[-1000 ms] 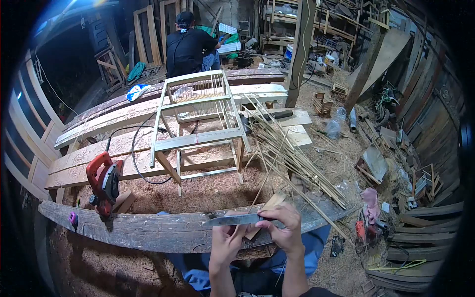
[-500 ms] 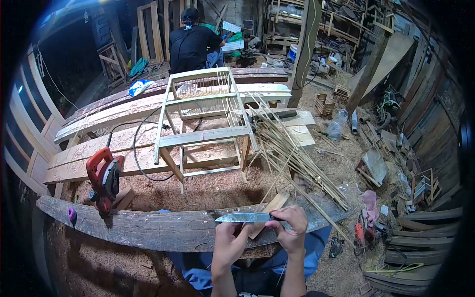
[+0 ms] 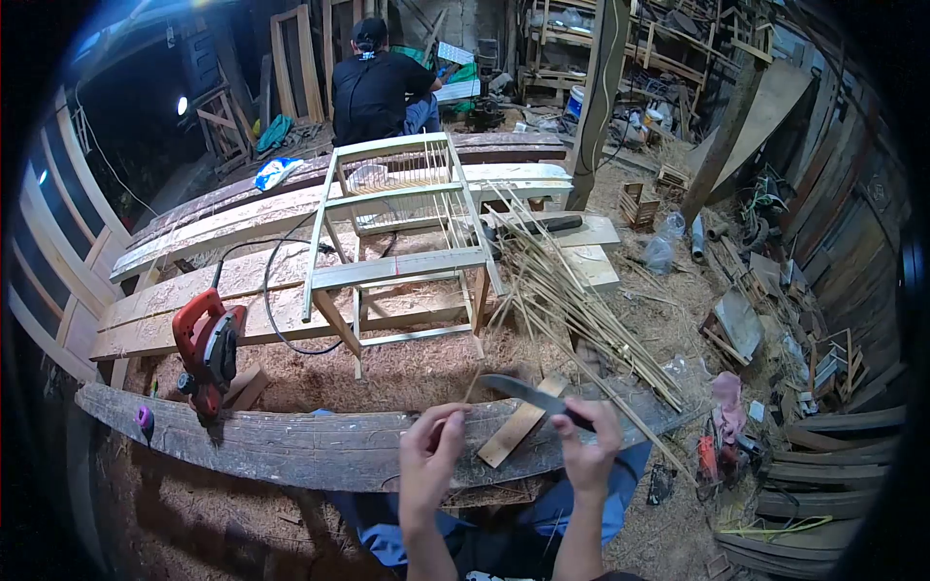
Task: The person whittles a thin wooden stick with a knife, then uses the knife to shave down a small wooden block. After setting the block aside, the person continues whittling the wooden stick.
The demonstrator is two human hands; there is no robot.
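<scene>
My right hand (image 3: pixel 588 441) is closed round the dark handle of a knife (image 3: pixel 523 389), its blade pointing left and slightly up. To the left, my left hand (image 3: pixel 431 453) has its fingers curled in a pinch, and a thin strip (image 3: pixel 472 387) juts up from the fingertips, partly blurred. Beneath the knife a short wooden block (image 3: pixel 521 426) lies slanted across the dark plank (image 3: pixel 320 447) in front of me. Beyond the hands stands a wooden frame (image 3: pixel 397 271) with thin rods across its far part.
A red power planer (image 3: pixel 205 349) rests at the left on the plank. Bamboo strips (image 3: pixel 581 305) lie piled to the right of the frame. Behind it, a person in black (image 3: pixel 373 97) sits facing away. A wooden post (image 3: pixel 598 107) rises at centre right.
The knife has left my left fingers and tilted, its tip moving right and up. My hands have drawn apart, and a thin strip now shows at my left fingertips.
</scene>
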